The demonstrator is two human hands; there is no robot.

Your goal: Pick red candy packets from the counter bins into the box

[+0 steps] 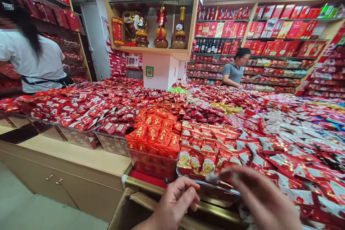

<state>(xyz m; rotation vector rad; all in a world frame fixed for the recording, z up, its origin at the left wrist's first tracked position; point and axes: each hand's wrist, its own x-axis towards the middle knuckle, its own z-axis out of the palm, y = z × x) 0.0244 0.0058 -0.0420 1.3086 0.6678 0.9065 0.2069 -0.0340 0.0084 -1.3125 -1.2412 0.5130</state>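
My left hand (176,201) is in front of the counter edge, above an open cardboard box (142,197). Its fingers curl in toward the thumb; whatever they may hold is hidden. My right hand (265,197), smeared by motion, reaches over the front of a clear plastic tub (207,185). A small wrapped packet with a shiny pale end (212,177) shows at its fingertips, too blurred to read. Just behind lie red-and-gold durian candy packets (208,161) in rows. Left of them, a clear tub (153,161) is heaped with orange-red packets (156,133).
Heaped red packets (81,107) cover the long counter (88,156). A dark flat object (18,133) lies at its left. A display cabinet (151,52) rises mid-counter. One person (32,57) stands at left, another (235,72) at the back right. Stocked shelves (285,39) line the wall.
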